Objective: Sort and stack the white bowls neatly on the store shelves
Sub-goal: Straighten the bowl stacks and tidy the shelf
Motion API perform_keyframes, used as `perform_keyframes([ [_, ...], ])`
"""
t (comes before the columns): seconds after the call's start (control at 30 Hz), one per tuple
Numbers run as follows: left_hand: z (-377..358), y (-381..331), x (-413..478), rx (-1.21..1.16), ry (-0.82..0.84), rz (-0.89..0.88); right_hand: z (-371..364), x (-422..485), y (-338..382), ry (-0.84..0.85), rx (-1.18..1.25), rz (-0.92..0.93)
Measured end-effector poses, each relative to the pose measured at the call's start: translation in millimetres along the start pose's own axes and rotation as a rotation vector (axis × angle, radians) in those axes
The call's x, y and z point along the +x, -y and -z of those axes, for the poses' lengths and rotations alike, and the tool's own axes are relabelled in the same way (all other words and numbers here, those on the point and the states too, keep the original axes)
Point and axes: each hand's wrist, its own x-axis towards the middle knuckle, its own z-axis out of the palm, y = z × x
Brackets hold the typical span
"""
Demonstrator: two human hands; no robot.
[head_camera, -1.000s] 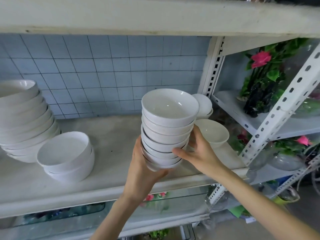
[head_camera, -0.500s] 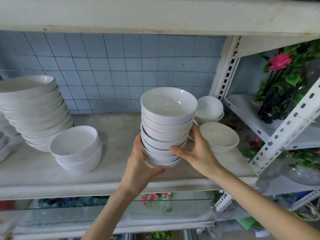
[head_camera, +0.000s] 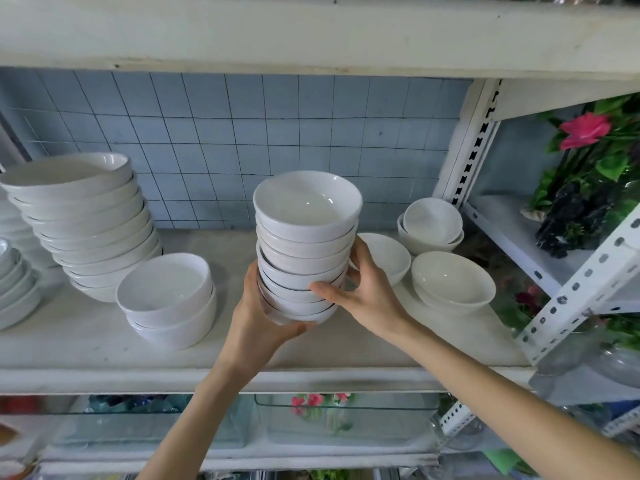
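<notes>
Left hand cups the stack from below, likely bearing its weight, while right hand clasps its side to steady it; loose bowls sit just right.

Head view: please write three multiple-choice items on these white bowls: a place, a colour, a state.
1. Where does the low stack of two white ceramic bowls stand, relative to the tall held stack of white ceramic bowls?
A) right
B) left
C) shelf above
2. What colour are the square wall tiles?
A) red
B) black
C) pale blue
3. How is the tall stack held?
A) both hands
B) one hand
C) no hand
B: it stands on its left. C: the tiles look pale blue. A: left hand grips its base, right hand its side.
</notes>
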Motion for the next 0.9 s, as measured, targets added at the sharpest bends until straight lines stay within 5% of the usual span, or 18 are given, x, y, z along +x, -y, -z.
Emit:
perform_keyframes([
  [0.9,17,11,30,0.042,-0.004,0.021,-17,43,-2,0.115,0.014,-0.008],
])
